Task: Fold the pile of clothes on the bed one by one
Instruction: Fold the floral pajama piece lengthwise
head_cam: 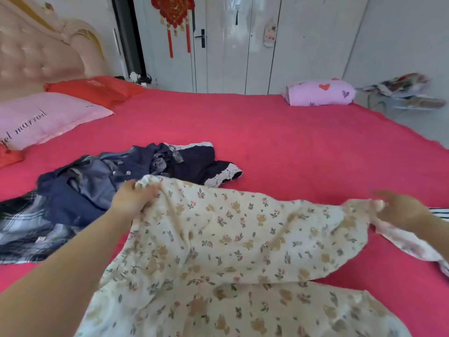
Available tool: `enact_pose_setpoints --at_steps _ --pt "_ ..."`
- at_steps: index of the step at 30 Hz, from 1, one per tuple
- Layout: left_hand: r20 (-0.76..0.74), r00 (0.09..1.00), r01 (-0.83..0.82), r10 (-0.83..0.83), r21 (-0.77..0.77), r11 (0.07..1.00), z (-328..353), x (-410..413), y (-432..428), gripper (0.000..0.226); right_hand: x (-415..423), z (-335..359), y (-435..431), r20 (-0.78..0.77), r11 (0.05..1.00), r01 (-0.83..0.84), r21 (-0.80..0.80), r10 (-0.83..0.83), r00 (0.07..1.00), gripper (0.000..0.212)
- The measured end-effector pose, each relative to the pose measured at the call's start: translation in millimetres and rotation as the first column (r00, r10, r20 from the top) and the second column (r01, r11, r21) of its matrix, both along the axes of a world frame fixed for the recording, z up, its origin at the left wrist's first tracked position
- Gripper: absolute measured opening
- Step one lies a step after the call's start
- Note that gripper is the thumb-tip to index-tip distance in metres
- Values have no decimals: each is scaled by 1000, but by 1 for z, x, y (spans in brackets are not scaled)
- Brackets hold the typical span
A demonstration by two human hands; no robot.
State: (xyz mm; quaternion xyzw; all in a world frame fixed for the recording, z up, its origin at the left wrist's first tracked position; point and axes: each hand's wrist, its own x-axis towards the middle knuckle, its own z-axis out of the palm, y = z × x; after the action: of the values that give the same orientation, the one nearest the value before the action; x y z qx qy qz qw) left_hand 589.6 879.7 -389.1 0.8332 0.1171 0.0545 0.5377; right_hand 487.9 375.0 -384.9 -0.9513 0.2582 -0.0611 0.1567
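A cream garment with a small floral print (238,239) is stretched across the near part of the red bed (279,132). My left hand (132,199) grips its upper left corner in a bunch. My right hand (401,210), blurred, holds the garment's right end, and a strip of the fabric trails off past it to the right. Behind my left hand lies the pile of clothes (102,181): dark navy pieces, a blue denim item, a lace-trimmed dark piece (213,166) and a black-and-white plaid piece (21,227) at the left.
Two pillows, pink (41,117) and red (97,90), lie by the padded headboard at the left. A folded pink heart-print bundle (320,92) sits at the bed's far right edge. White wardrobe doors stand behind the bed. A cluttered rack (403,93) is at the right.
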Motion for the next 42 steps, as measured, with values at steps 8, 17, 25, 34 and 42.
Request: enact_pose_setpoints --at_steps 8,17,25,34,42 --pt "-147 984 159 -106 429 889 -70 -12 -23 58 -9 -93 119 -163 842 -521 -144 499 851 57" --pt "-290 933 354 -211 643 679 -97 -9 1 70 8 -127 141 -333 853 -519 -63 472 816 57" --pt "-259 962 216 -90 515 829 -99 30 -13 53 60 -110 152 -133 853 -504 -140 488 863 50" --pt "-3 1000 -22 25 411 911 -99 65 -16 27 122 -118 188 -100 833 -520 -188 511 854 33" --pt "230 965 -206 124 383 900 -74 86 19 10 151 -97 185 238 979 -196 -50 203 950 28"
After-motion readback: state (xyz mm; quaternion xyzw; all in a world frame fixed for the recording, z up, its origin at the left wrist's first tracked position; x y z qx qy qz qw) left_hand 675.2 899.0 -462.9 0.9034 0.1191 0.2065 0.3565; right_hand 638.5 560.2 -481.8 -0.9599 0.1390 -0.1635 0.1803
